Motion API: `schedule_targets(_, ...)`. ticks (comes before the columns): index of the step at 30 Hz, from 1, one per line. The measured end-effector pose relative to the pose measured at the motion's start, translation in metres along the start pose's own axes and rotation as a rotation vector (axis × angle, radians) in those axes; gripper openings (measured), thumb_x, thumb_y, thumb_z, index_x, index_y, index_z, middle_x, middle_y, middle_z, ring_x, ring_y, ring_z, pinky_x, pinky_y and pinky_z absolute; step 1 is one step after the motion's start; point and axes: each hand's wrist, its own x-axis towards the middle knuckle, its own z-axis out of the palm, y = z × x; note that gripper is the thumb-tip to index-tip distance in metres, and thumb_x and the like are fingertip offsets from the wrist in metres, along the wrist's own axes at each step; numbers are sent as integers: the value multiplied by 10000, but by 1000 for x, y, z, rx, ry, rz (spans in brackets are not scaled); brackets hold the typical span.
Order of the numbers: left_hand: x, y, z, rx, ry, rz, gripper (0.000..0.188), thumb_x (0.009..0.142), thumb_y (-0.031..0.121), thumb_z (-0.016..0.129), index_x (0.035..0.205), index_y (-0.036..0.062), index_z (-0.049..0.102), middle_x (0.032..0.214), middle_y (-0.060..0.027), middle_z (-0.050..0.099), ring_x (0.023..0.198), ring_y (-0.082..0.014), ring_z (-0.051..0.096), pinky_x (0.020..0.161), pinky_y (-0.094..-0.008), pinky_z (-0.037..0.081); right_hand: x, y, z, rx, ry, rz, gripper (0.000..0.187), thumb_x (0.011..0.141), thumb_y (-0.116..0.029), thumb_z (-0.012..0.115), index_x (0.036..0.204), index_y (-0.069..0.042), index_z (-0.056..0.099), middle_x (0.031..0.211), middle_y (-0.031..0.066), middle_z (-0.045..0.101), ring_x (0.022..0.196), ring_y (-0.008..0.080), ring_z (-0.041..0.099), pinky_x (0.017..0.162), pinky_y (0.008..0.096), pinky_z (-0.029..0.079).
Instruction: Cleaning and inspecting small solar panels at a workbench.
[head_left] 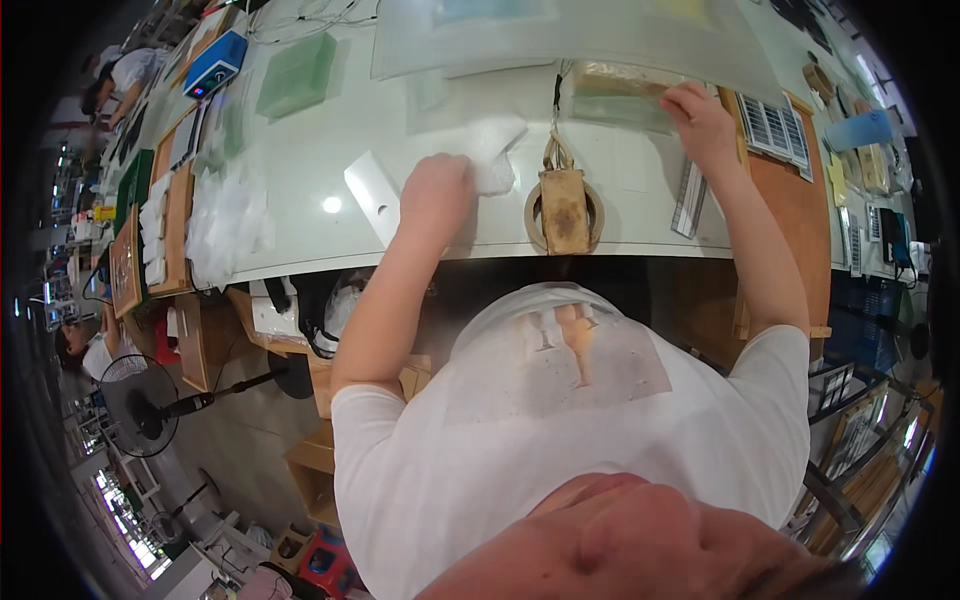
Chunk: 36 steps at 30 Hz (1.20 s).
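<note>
My left hand is closed above the near part of the table, its fingertips hidden from view. Against its right side is a crumpled piece of translucent white film, which the hand seems to grip. A white strip with a hole lies just left of that hand. My right hand is raised farther right, thumb and fingers pinched together beside a stack of pale green sheets. What that pinch holds, if anything, is too small to make out.
Between my hands, a worn tan block with a cord lies over a tape roll. A translucent panel overhangs the far side. A ruler-like strip lies right. Crumpled white film, a blue box and green sheets are left.
</note>
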Motion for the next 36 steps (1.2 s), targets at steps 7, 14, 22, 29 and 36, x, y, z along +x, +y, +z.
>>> schedule_targets(7,39,-4,-17,155,-339,-19,151,776,160,617,819,33,688,825,-139,654,756,-321,615,705,-398,501,6,-12,-13,382,112,50,102,871,-141,643,930,-60,663,856,29,619,748,118,588,651,243,467)
schedule_targets(14,41,-34,-27,-488,-371,-376,207,754,197,598,714,2,654,707,-104,646,717,-248,631,660,-369,492,-87,-100,-8,1105,-346,911,172,874,-87,623,1022,2,615,773,30,590,597,97,571,523,229,481)
schedule_targets(22,-3,2,-36,-1995,-231,-639,133,873,157,544,924,43,588,821,-41,608,707,-99,540,486,-222,330,-120,-149,1,736,-444,724,318,836,-124,687,1097,-13,544,733,17,600,611,86,581,506,209,460)
schedule_targets(29,-51,80,-6,-1669,-345,-525,178,899,203,544,916,31,585,696,-27,557,552,-95,482,474,-209,325,-89,-185,-17,1444,-430,911,350,851,-75,656,1164,-14,511,812,27,614,647,91,576,523,208,442)
schedule_targets(36,-10,73,-21,-1551,-338,-582,272,915,302,540,928,42,622,765,-18,597,542,-78,472,474,-204,330,-92,-175,-13,1228,-379,818,357,862,-45,618,1197,-15,497,826,37,624,631,76,573,511,195,434)
